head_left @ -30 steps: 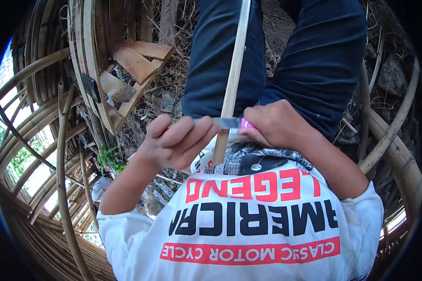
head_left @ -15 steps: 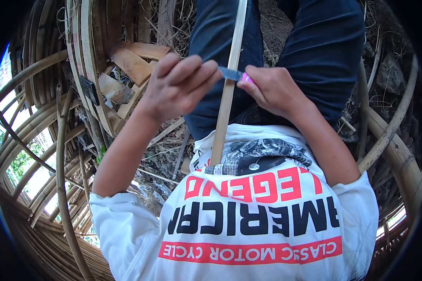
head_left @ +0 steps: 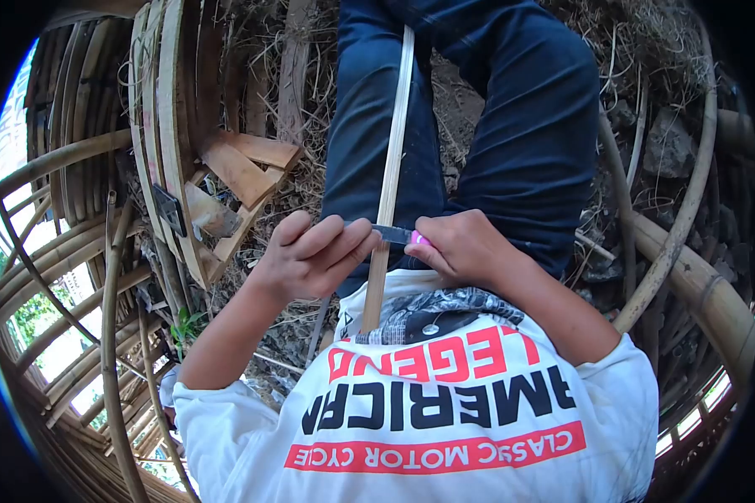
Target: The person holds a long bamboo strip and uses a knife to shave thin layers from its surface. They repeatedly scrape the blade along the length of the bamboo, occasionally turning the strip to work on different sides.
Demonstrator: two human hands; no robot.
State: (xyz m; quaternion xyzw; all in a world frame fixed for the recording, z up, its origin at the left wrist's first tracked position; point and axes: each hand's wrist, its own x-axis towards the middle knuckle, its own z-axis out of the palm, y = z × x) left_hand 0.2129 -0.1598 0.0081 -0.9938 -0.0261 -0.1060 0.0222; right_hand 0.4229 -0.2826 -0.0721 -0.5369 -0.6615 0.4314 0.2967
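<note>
A long pale wooden strip, like split bamboo (head_left: pixel 394 142), runs lengthwise over my lap, its near end against my waist. Across it lies the blade of a knife (head_left: pixel 392 235) with a pink handle. My right hand (head_left: pixel 470 247) is closed around that handle, which shows only in part. On the other side of the strip, my left hand (head_left: pixel 317 256) pinches the far end of the blade with curled fingers; the blade's tip is hidden there. Both hands are close to my belly, just in front of the white shirt (head_left: pixel 428 402).
To the left stands a wooden frame of slats (head_left: pixel 172 142), with a dark flat object like a phone (head_left: pixel 169 210) on it and wood offcuts (head_left: pixel 236 176) beside it. Curved bamboo poles (head_left: pixel 675 230) rise at the right. Dry grass and stones cover the ground.
Both hands have come nearer my body along the strip, bringing the knife with them. The view has shifted slightly, and more of the strip's far end shows.
</note>
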